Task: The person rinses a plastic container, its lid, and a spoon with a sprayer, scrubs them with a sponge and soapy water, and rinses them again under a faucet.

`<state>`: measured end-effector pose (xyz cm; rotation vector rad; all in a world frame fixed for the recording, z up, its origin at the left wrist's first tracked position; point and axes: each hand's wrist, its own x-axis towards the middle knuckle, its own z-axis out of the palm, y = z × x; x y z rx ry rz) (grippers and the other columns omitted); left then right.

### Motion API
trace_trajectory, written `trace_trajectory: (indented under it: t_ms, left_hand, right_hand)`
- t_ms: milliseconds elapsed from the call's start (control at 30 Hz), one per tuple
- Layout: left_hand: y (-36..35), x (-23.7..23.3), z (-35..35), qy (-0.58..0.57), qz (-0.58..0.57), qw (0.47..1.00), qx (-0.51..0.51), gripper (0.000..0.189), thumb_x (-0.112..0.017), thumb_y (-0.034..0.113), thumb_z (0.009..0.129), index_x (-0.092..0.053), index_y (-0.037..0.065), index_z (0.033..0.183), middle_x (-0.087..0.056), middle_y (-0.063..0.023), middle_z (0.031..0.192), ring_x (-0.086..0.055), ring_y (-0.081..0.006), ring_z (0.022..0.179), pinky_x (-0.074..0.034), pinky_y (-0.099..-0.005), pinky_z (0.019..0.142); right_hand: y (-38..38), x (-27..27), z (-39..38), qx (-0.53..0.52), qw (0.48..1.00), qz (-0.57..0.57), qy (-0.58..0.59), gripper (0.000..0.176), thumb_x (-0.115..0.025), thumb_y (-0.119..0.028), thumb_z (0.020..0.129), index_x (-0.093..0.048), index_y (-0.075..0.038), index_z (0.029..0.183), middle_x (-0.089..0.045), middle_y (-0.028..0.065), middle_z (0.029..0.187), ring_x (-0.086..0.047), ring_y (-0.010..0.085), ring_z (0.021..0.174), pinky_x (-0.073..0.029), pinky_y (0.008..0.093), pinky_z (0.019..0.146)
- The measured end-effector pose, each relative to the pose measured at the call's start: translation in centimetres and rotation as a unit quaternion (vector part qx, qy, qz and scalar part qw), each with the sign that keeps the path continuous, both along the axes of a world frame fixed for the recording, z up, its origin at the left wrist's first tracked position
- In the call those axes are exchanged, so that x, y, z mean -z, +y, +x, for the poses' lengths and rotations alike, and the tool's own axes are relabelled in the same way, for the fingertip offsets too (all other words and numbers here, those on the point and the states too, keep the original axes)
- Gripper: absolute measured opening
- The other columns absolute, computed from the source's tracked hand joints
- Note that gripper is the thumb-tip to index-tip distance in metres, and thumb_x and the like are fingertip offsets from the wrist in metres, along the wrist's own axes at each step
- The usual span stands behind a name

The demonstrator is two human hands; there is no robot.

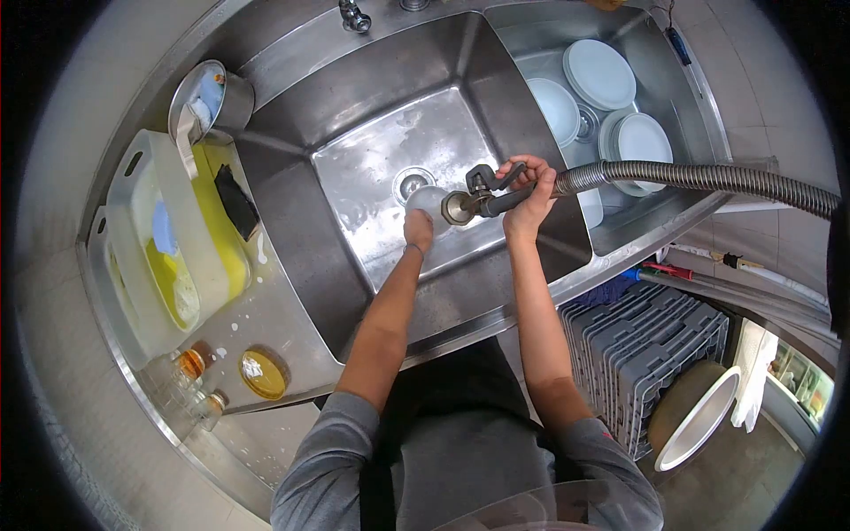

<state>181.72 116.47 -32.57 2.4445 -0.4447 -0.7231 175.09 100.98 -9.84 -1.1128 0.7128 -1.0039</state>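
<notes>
Over the large steel sink [354, 97], my right hand [529, 202] grips the dark handle of a spray nozzle [459, 208], its fingers near the black lever. A ribbed metal hose [708, 174] runs from the handle to the right. My left hand [419, 228] holds a pale round dish [428, 200] under the nozzle head, which hides part of it. Just beyond the dish, the drain [411, 181] shows in the sink floor.
White plates [600, 75] lie in the right basin. A faucet [354, 18] is at the back. Left stand a metal pot [235, 102], a plastic bin [150, 221] and jars [264, 372]. Grey racks [633, 341] and a large bowl [699, 416] are lower right.
</notes>
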Motion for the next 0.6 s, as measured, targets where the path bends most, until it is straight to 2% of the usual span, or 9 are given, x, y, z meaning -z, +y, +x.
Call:
trace_trajectory:
  t_ms: [33,167,267,333,467,567,600]
  left_hand:
    - [-0.2,0.1,0.0,-0.008,0.01,1.0,-0.003,0.006,-0.061,0.006,0.061,-0.066,0.007,0.065,-0.063,-0.0117,0.064,-0.063,-0.0257,0.061,-0.051,-0.0322,0.063]
    - [-0.4,1.3,-0.1,-0.004,0.006,1.0,-0.026,0.005,-0.06,0.005,0.064,-0.064,0.004,0.064,-0.062,-0.0116,0.06,-0.063,-0.023,0.057,-0.051,-0.0306,0.06]
    - [-0.1,2.1,-0.1,-0.008,-0.009,1.0,-0.015,0.005,-0.059,0.005,0.065,-0.063,0.003,0.063,-0.062,-0.0114,0.059,-0.063,-0.0207,0.056,-0.051,-0.0296,0.058]
    - [0.0,2.5,-0.1,-0.007,-0.009,1.0,-0.01,0.006,-0.058,0.005,0.066,-0.063,0.004,0.063,-0.062,-0.0109,0.058,-0.063,-0.0197,0.055,-0.051,-0.0292,0.057]
    - [-0.2,2.5,-0.2,-0.015,0.01,1.0,-0.016,0.007,-0.058,0.004,0.066,-0.063,0.004,0.062,-0.061,-0.0111,0.058,-0.063,-0.02,0.056,-0.051,-0.0296,0.058]
    - [-0.2,1.9,-0.1,-0.014,0.016,1.0,-0.003,0.006,-0.058,0.004,0.065,-0.063,0.004,0.061,-0.062,-0.0115,0.059,-0.063,-0.0213,0.056,-0.051,-0.0308,0.058]
    - [-0.4,1.3,-0.1,-0.012,0.034,0.999,0.0,0.006,-0.059,0.004,0.064,-0.063,0.005,0.061,-0.062,-0.0119,0.06,-0.063,-0.0221,0.057,-0.051,-0.0314,0.058]
  right_hand:
    - [0.0,-0.1,0.1,0.0,1.0,0.002,-0.001,0.058,-0.034,-0.053,0.086,-0.05,0.003,0.086,-0.055,0.011,0.07,-0.054,0.0175,0.064,-0.044,0.0269,0.064]
    - [0.2,-0.6,0.1,-0.002,1.0,0.004,0.005,0.057,-0.034,-0.052,0.087,-0.05,0.003,0.086,-0.055,0.0109,0.069,-0.054,0.0175,0.064,-0.044,0.0267,0.064]
    - [0.1,0.0,0.3,0.007,0.999,-0.003,-0.041,0.042,-0.041,-0.039,0.087,-0.051,0.002,0.084,-0.055,0.0093,0.068,-0.055,0.0151,0.061,-0.045,0.0256,0.06]
    - [-0.1,0.3,0.5,0.014,0.999,-0.005,-0.039,0.042,-0.042,-0.038,0.087,-0.051,0.002,0.084,-0.055,0.0091,0.068,-0.055,0.015,0.061,-0.045,0.0255,0.06]
    - [-0.5,0.8,0.6,0.021,0.999,-0.024,-0.008,0.04,-0.043,-0.037,0.087,-0.051,0.002,0.084,-0.055,0.0088,0.068,-0.055,0.0149,0.06,-0.045,0.0254,0.06]
    - [-0.7,0.9,0.6,0.026,0.999,-0.022,-0.027,0.039,-0.043,-0.035,0.086,-0.052,0.002,0.084,-0.055,0.009,0.068,-0.055,0.0151,0.061,-0.045,0.0257,0.059]
    - [-0.7,1.0,0.6,0.024,0.999,-0.023,-0.02,0.042,-0.042,-0.039,0.086,-0.051,0.002,0.085,-0.055,0.0095,0.068,-0.055,0.0157,0.062,-0.045,0.026,0.061]
